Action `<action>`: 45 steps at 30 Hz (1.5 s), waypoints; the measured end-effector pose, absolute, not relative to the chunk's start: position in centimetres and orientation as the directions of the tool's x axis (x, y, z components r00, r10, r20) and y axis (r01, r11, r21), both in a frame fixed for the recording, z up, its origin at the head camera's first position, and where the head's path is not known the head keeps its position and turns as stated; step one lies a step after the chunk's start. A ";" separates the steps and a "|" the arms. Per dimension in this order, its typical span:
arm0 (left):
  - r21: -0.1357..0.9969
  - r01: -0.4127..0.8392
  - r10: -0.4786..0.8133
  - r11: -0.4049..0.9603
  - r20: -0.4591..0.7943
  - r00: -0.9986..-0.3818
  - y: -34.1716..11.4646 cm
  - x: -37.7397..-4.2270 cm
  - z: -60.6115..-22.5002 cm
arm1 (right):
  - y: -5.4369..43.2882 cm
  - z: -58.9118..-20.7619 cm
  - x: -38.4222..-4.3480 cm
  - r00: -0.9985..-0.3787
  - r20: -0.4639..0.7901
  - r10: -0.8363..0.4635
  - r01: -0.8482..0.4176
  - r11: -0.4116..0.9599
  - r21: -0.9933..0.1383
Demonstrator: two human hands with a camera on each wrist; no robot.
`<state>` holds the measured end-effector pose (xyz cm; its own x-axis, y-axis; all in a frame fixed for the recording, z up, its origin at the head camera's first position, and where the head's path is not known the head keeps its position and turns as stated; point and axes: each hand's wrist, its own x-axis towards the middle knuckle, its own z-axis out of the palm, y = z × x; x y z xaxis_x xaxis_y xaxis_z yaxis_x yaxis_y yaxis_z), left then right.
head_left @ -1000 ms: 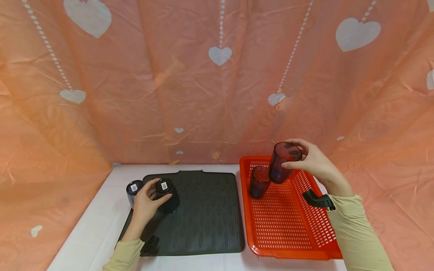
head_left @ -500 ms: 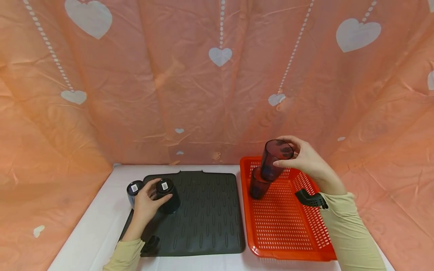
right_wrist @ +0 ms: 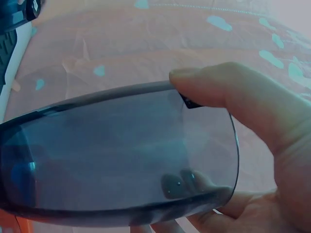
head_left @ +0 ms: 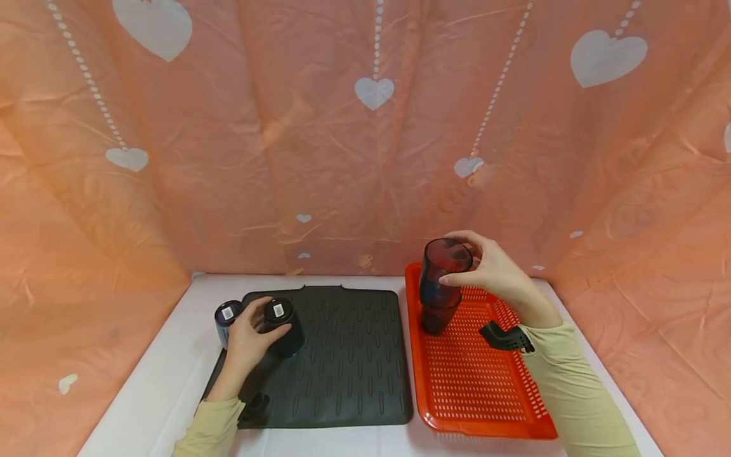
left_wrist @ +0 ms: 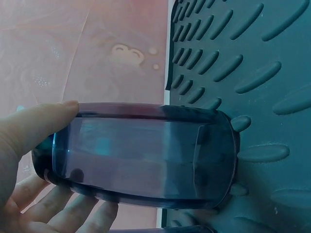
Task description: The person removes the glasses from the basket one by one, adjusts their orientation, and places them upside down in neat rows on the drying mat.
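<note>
My left hand (head_left: 247, 339) grips a dark tumbler (head_left: 291, 341) that stands upside down on the black ridged mat (head_left: 348, 355), a white label on its upturned base. Fingers and thumb wrap its base end in the left wrist view. Another upturned tumbler (head_left: 225, 317) stands just left of that hand, partly hidden by it. My right hand (head_left: 499, 276) holds a purple see-through tumbler (head_left: 435, 276) by its rim end, mouth up, over the orange basket (head_left: 421, 387). Inside the basket is a second purple tumbler (head_left: 438, 319), overlapped from above by the held one in the head view.
The basket has perforated walls and floor and stands right beside the mat. Both lie on a white tabletop (head_left: 171, 368). A pink-orange curtain (head_left: 320, 158) with white hearts hangs behind the table and along both sides.
My right hand has carried its tumbler leftward, from beside the tumbler in the basket to a spot over it. The left hand keeps its grip in the same place.
</note>
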<state>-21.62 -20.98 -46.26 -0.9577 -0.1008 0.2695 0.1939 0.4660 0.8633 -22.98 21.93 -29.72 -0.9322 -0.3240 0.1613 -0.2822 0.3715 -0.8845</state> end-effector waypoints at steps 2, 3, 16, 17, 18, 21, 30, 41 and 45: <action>0.862 0.196 -0.100 0.468 0.273 -0.957 -21.0 -21.7 -46.2 | 21.5 -29.9 -23.0 -0.928 0.162 -0.336 -0.287 0.366 -0.885; 0.862 0.197 -0.101 0.467 0.273 -0.957 -21.0 -21.8 -46.2 | 21.3 -29.9 -23.0 -0.926 0.159 -0.342 -0.286 0.360 -0.888; 0.894 0.171 -0.130 0.414 0.244 -0.961 -21.4 -21.8 -45.8 | 19.5 -30.8 -23.0 -0.928 0.112 -0.355 -0.243 0.347 -0.906; 0.897 0.168 -0.129 0.408 0.238 -0.963 -21.5 -21.8 -45.7 | 19.5 -30.8 -23.0 -0.928 0.112 -0.357 -0.242 0.345 -0.907; 0.900 0.163 -0.129 0.403 0.233 -0.964 -21.5 -21.8 -45.7 | 19.4 -30.8 -23.0 -0.928 0.107 -0.357 -0.237 0.345 -0.908; 0.907 0.147 -0.124 0.395 0.211 -0.970 -21.7 -21.8 -45.5 | 19.2 -30.9 -23.0 -0.931 0.084 -0.355 -0.215 0.348 -0.912; 0.901 0.141 -0.094 0.410 0.196 -0.976 -21.8 -21.8 -45.3 | 18.8 -31.0 -23.0 -0.925 0.091 -0.370 -0.226 0.340 -0.913; 0.900 0.129 -0.065 0.415 0.172 -0.983 -21.6 -21.6 -44.9 | 18.1 -31.3 -23.1 -0.917 0.108 -0.385 -0.240 0.315 -0.918; 0.897 0.137 -0.069 0.421 0.182 -0.981 -21.5 -21.5 -44.9 | 17.7 -31.5 -23.2 -0.914 0.115 -0.390 -0.251 0.318 -0.914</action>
